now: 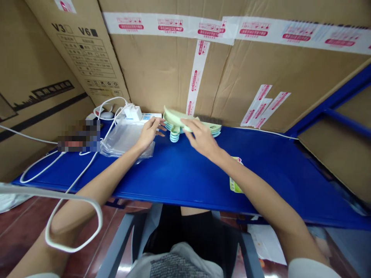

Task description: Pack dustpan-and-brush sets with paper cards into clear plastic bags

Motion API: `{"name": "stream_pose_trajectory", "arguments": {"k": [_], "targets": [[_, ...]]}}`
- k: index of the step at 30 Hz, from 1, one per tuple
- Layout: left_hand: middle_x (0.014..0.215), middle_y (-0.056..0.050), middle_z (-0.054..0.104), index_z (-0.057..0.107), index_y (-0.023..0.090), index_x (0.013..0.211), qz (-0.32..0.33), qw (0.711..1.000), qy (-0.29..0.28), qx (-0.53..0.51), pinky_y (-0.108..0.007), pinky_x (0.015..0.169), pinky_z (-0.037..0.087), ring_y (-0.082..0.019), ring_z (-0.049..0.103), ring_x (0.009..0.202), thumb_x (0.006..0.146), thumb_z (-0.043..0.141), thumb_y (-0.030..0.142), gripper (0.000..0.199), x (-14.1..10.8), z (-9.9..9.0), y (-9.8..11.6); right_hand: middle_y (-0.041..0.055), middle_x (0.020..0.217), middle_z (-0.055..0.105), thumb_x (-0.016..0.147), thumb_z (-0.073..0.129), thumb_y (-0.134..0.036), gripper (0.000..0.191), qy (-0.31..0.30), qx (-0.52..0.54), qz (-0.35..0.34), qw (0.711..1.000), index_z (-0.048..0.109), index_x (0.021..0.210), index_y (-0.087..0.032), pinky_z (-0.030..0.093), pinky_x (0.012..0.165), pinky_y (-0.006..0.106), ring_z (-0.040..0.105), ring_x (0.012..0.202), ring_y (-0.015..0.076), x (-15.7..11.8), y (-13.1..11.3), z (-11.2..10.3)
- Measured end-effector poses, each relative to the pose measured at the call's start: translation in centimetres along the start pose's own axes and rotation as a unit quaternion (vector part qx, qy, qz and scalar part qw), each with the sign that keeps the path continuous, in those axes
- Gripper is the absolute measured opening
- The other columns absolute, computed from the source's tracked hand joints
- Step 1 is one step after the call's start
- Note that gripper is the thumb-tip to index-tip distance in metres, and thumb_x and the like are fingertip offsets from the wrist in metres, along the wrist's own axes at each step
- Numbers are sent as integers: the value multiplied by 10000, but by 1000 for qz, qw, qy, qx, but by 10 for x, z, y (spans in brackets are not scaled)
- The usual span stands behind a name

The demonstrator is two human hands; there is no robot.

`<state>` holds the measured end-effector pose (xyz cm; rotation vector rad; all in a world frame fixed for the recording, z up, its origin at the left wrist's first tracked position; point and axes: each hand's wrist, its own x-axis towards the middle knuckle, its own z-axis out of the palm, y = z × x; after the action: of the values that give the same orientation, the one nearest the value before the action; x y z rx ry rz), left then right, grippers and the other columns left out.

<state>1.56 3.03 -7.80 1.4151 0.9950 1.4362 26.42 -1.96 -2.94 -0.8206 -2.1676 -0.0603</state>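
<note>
Green and blue plastic pieces (174, 135): stacked on the counter (185, 173), near the cardboard (162, 69)
Left hand (150, 132): fingers apart, at the stack's left end
Right hand (203, 139): over the stack, blurred; cannot tell whether it grips
Clear bags (120, 137): beside the left wrist
White cable (100, 220): loops across the left forearm
Packet (235, 186): partly hidden by the right forearm
Far left: pixelated patch, unreadable
</note>
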Motion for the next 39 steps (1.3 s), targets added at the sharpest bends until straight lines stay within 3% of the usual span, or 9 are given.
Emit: {"name": "stream_pose_trajectory", "arguments": {"k": [5,9,13,18,21,25,29,33,39], "targets": [[993,-74,677,657,175,1066,2,1000,-15,2,-273,555,640,-182,722,812,990,669,500,334,-5,6,2,177,1560,521,1095,402,-254,535,-127,10,5,992,450,1627,-226,462,1230,573,512,1479,309,-6,10,32],[997,-68,676,646,179,1081,28,999,-27,20,-255,539,635,-186,729,834,974,683,480,322,-7,9,0,170,1663,376,1097,417,-265,551,-116,9,22,993,412,1647,-256,445,1245,589,458,1521,326,-2,10,29],[1017,-64,673,642,191,1099,50,997,-32,42,-249,549,632,-187,718,867,951,706,452,307,-7,9,-4,189,1571,442,1059,466,-208,507,-87,-47,81,992,547,1559,-244,477,1203,617,492,1466,360,-4,10,26],[1183,-96,683,680,201,1165,126,981,-60,132,-366,826,661,-237,678,1112,905,762,399,337,-4,4,-9,165,1526,516,968,422,-56,667,-168,-10,37,985,480,1609,-230,468,1216,565,482,1488,307,-7,14,33],[1277,-114,636,702,215,1248,190,960,-79,188,-452,990,615,-258,641,1203,926,750,388,368,-3,1,-11,160,1589,492,912,437,-15,733,-156,-49,26,986,460,1616,-219,400,1244,609,426,1527,322,-1,10,25],[1297,-121,600,732,247,1234,250,927,-104,261,-503,1024,592,-298,577,1290,952,743,372,309,-7,2,-12,173,1401,624,1004,451,-147,434,-101,-170,92,976,672,1376,-185,501,1097,532,572,1315,344,1,-2,-17],[1290,-113,565,739,252,1190,270,906,-119,303,-500,1008,600,-302,570,1294,946,759,310,252,-10,6,-13,167,1297,603,1047,509,-394,402,-122,-298,212,923,678,1364,-213,555,854,457,667,1058,342,-22,3,-53],[1283,-115,521,714,242,1244,259,907,-126,308,-410,868,644,-270,608,1197,961,742,289,288,-11,7,-15,180,1411,473,983,645,-527,603,-207,-253,252,911,560,1529,-285,576,858,481,704,900,282,-53,27,-48],[1280,-107,491,693,230,1265,244,904,-139,323,-367,769,640,-184,651,936,975,738,318,306,-11,4,-12,195,1471,373,1024,603,-305,414,-252,-177,204,929,639,1429,-228,596,938,481,721,867,224,-69,39,-29]]}}
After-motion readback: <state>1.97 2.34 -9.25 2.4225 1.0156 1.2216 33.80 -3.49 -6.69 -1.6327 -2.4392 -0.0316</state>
